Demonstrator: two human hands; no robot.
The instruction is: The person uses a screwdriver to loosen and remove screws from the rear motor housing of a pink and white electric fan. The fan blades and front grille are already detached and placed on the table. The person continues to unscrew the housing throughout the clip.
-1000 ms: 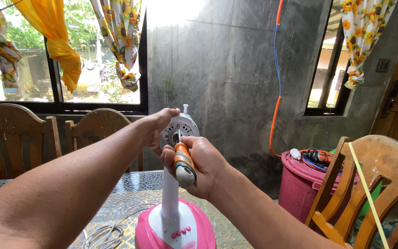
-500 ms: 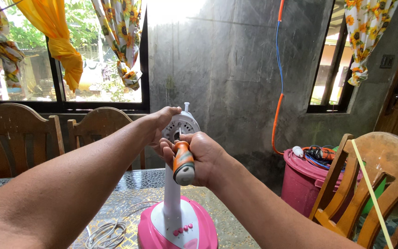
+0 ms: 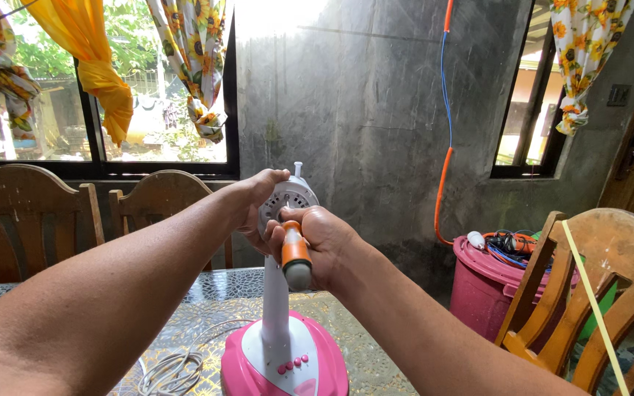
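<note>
Fingers of your right hand (image 3: pixel 322 242) wrap tightly around the orange-and-grey screwdriver (image 3: pixel 296 256), its tip against the round white motor housing (image 3: pixel 290 199) atop the fan stand (image 3: pixel 276 308) on the table (image 3: pixel 207 308). Your left hand (image 3: pixel 256 199) clasps the housing's left side, fingers curled around it.

I see no packages, labels, signs or screens anywhere around me here.
</note>
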